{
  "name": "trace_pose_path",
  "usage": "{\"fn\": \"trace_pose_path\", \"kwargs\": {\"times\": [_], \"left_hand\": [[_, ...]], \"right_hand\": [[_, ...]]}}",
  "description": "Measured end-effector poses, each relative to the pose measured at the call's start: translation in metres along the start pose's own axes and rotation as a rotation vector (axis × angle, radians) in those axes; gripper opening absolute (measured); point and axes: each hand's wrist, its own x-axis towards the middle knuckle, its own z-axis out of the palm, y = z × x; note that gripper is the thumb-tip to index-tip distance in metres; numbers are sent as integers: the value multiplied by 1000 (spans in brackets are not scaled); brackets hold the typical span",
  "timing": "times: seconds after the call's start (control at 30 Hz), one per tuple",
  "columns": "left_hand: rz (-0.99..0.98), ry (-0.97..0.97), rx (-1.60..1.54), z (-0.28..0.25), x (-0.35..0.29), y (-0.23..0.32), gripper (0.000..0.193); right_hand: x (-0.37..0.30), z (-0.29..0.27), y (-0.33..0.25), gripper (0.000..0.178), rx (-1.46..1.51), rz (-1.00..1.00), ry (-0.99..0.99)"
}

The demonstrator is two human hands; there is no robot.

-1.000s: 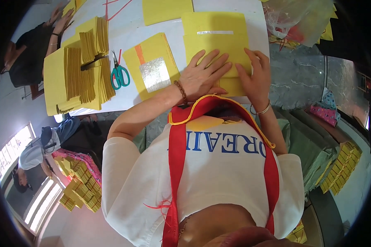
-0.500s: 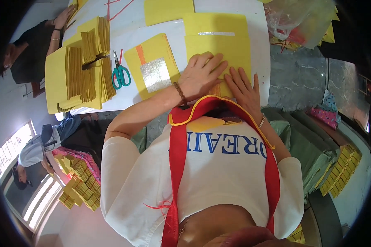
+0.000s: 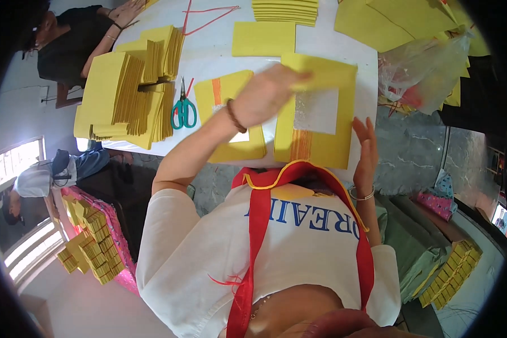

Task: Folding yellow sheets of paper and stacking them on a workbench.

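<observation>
A stack of yellow paper sheets [image 3: 346, 107] lies in front of me, its top sheet bearing a silver-white square and an orange stripe. Over its upper left part passes my left hand [image 3: 265, 96], smeared by motion; whether its fingers grip the blurred upper paper edge is unclear. Beside the right edge of the stack stands my right hand [image 3: 366, 155], fingers stretched and holding nothing. Left of the stack is a second yellow stack [image 3: 239, 151] with a similar stripe and square, partly covered by my left forearm. Green-handled scissors [image 3: 184, 112] lie farther left.
Folded yellow paper bundles [image 3: 110, 90] crowd the table's left side. A plain yellow pile [image 3: 263, 39] and a fanned pile [image 3: 284, 11] lie at the far side. A clear plastic bag [image 3: 425, 76] sits at the far right. Another person's hands [image 3: 127, 12] are far left.
My left hand has lifted off the stack and swung up and left. My right hand has shifted off its right edge. The silver-white square on this stack now shows. The view has shifted too.
</observation>
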Motion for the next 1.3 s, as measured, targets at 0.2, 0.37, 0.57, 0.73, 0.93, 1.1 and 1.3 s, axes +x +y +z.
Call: {"fn": "trace_pose_path", "kwargs": {"times": [0.2,0.37,0.57,0.73,0.93,1.1,1.3], "left_hand": [[-20,269,400,-29,18,-96,51],[61,132,744,6,19,-165,53],[-41,19,826,23,12,-176,55],[-78,-13,832,24,6,-182,55],[-152,-102,847,36,-4,-184,56],[-182,-155,910,42,-7,-187,58],[-251,-258,922,40,-1,-183,58]], "right_hand": [[0,0,12,35,-605,-186,-209],[0,4,11,33,-631,-175,-169],[-2,8,18,33,-617,-176,-134],[-2,10,20,32,-635,-170,-105],[-2,9,21,31,-649,-185,-121],[-3,12,22,30,-629,-216,-99],[-2,10,26,28,-668,-288,-130]]}}
